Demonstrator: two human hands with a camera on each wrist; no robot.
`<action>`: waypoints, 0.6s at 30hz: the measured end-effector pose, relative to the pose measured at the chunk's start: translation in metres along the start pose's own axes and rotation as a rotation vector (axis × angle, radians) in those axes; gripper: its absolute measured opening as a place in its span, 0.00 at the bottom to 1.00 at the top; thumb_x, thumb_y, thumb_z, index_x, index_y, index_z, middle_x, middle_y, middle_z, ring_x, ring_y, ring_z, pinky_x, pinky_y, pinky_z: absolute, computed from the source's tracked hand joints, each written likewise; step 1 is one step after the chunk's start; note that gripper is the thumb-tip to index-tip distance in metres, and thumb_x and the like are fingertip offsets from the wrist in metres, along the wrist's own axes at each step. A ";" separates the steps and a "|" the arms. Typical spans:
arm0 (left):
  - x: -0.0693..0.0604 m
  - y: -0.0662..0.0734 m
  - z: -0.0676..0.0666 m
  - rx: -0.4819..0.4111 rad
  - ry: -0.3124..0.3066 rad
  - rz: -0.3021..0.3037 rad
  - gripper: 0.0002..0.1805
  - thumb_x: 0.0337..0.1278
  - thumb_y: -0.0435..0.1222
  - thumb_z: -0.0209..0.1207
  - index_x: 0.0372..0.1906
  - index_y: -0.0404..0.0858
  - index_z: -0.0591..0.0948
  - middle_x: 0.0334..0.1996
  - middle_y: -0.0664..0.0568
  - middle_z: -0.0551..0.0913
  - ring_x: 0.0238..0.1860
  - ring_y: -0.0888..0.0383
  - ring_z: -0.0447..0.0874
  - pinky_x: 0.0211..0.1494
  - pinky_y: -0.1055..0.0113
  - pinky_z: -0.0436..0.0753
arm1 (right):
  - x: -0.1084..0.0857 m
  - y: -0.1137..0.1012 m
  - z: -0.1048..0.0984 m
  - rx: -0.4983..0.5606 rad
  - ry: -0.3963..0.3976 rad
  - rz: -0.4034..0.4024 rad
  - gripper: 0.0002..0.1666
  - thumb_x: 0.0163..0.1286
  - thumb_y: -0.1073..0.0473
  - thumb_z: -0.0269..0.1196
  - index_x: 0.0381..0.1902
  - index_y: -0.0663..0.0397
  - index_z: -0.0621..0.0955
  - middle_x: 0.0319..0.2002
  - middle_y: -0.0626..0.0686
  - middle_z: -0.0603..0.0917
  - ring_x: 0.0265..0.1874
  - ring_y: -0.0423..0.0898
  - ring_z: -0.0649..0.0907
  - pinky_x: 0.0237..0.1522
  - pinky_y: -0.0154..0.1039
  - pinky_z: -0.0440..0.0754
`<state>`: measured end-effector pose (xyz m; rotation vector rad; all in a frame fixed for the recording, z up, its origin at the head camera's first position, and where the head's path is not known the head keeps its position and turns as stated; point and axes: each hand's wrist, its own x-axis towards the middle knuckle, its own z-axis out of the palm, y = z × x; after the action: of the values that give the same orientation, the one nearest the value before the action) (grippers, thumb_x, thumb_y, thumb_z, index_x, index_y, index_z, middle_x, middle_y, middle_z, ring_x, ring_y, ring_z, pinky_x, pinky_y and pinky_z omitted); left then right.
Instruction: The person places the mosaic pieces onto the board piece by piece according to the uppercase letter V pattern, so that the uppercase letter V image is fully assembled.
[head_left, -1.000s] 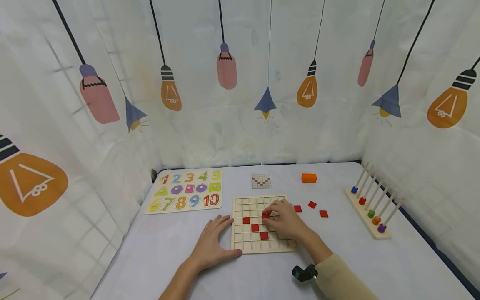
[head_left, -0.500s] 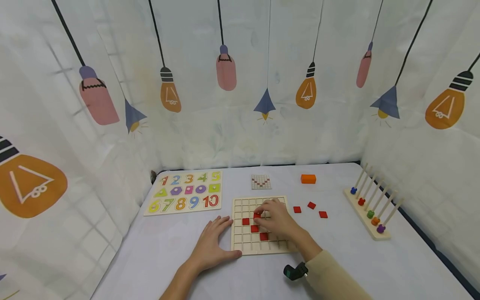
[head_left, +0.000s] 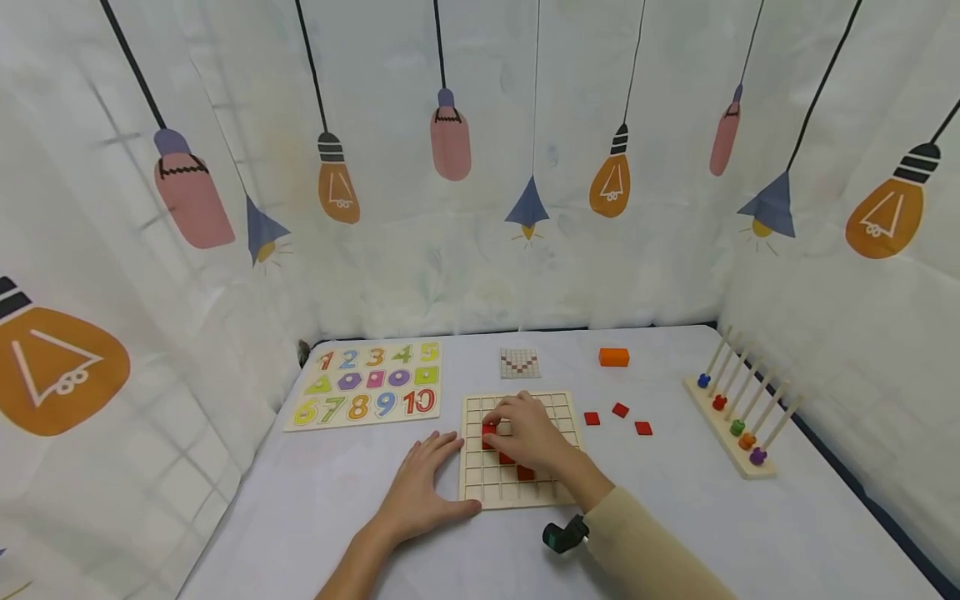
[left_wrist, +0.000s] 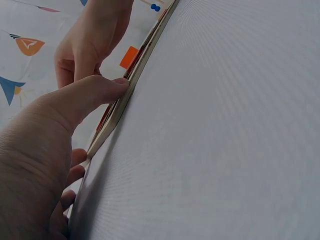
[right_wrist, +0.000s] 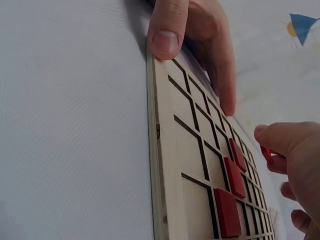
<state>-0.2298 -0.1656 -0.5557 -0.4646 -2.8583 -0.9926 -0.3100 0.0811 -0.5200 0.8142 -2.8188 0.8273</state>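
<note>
A wooden grid board [head_left: 517, 497] lies on the white table, with three red tiles in a diagonal line, seen in the right wrist view, one of them here [right_wrist: 228, 212]. My right hand [head_left: 528, 433] is over the board's upper left part, pinching a red tile [head_left: 489, 430] between thumb and fingers; in the right wrist view that pinched tile [right_wrist: 266, 154] is off the board's surface. My left hand [head_left: 423, 487] rests beside the board with spread fingers, thumb [left_wrist: 112, 90] on the near edge and fingertips at the left edge.
Loose red tiles [head_left: 643, 428] lie right of the board. Behind are a small pattern card [head_left: 520, 363] and an orange block [head_left: 614, 357]. A number board [head_left: 363, 383] is at the back left, a peg stand [head_left: 731, 433] at the right.
My right hand has moved left across the board with the pinched red tile, towards the upper left cells. My left hand has stayed in place at the board's corner.
</note>
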 end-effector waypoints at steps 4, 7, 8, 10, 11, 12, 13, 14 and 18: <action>0.000 -0.001 0.000 -0.002 -0.015 -0.011 0.60 0.39 0.70 0.80 0.81 0.50 0.77 0.84 0.55 0.73 0.90 0.44 0.60 0.95 0.38 0.54 | 0.005 -0.004 0.002 -0.007 0.004 -0.007 0.14 0.76 0.45 0.75 0.54 0.38 0.93 0.55 0.41 0.90 0.53 0.44 0.78 0.61 0.50 0.79; 0.001 -0.001 -0.001 0.000 -0.033 -0.032 0.61 0.39 0.71 0.80 0.82 0.52 0.76 0.84 0.57 0.72 0.90 0.46 0.58 0.95 0.40 0.52 | 0.009 -0.007 0.004 -0.009 0.000 -0.004 0.14 0.75 0.44 0.75 0.54 0.38 0.93 0.55 0.40 0.90 0.53 0.43 0.78 0.61 0.50 0.80; 0.002 -0.001 -0.001 0.000 -0.039 -0.040 0.61 0.39 0.72 0.80 0.82 0.53 0.76 0.84 0.58 0.72 0.91 0.47 0.58 0.96 0.41 0.51 | 0.011 -0.007 0.006 -0.012 0.000 -0.005 0.14 0.75 0.44 0.76 0.54 0.38 0.93 0.55 0.40 0.90 0.53 0.43 0.78 0.60 0.49 0.80; 0.002 -0.001 -0.001 0.001 -0.038 -0.038 0.61 0.39 0.72 0.79 0.82 0.52 0.76 0.84 0.57 0.72 0.90 0.46 0.58 0.95 0.39 0.52 | 0.014 -0.009 0.008 -0.023 -0.005 -0.001 0.14 0.75 0.44 0.75 0.54 0.37 0.93 0.54 0.40 0.90 0.52 0.43 0.77 0.59 0.47 0.80; 0.002 -0.002 -0.001 0.003 -0.038 -0.038 0.61 0.39 0.72 0.79 0.82 0.52 0.76 0.84 0.57 0.72 0.90 0.46 0.58 0.95 0.39 0.52 | 0.015 -0.009 0.009 -0.029 -0.011 0.009 0.14 0.75 0.43 0.75 0.54 0.36 0.93 0.53 0.39 0.90 0.52 0.42 0.77 0.58 0.46 0.80; 0.002 -0.002 -0.001 0.004 -0.039 -0.038 0.61 0.38 0.72 0.79 0.82 0.53 0.76 0.84 0.57 0.72 0.90 0.46 0.58 0.95 0.39 0.52 | 0.017 -0.010 0.010 -0.033 -0.011 0.013 0.14 0.75 0.43 0.75 0.54 0.36 0.93 0.53 0.39 0.90 0.51 0.42 0.77 0.58 0.45 0.79; 0.002 -0.002 -0.001 0.003 -0.037 -0.036 0.61 0.38 0.72 0.80 0.82 0.52 0.76 0.84 0.57 0.72 0.90 0.46 0.59 0.95 0.39 0.52 | 0.018 -0.010 0.012 -0.036 -0.012 0.017 0.14 0.75 0.43 0.75 0.54 0.36 0.93 0.53 0.39 0.90 0.51 0.42 0.77 0.57 0.45 0.79; 0.002 -0.002 -0.001 0.004 -0.036 -0.034 0.62 0.38 0.72 0.80 0.82 0.52 0.76 0.84 0.57 0.72 0.90 0.46 0.59 0.95 0.39 0.52 | 0.019 -0.011 0.013 -0.037 -0.014 0.023 0.14 0.75 0.43 0.75 0.54 0.36 0.93 0.52 0.39 0.90 0.51 0.42 0.76 0.57 0.44 0.79; 0.002 -0.002 0.000 -0.001 -0.036 -0.033 0.62 0.38 0.72 0.80 0.82 0.51 0.76 0.84 0.57 0.72 0.90 0.46 0.58 0.96 0.40 0.52 | 0.022 -0.010 0.019 -0.044 -0.015 0.047 0.14 0.76 0.43 0.74 0.54 0.35 0.93 0.54 0.39 0.90 0.52 0.42 0.76 0.58 0.44 0.79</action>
<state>-0.2329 -0.1667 -0.5568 -0.4409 -2.9065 -1.0015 -0.3226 0.0533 -0.5261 0.7533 -2.8687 0.7649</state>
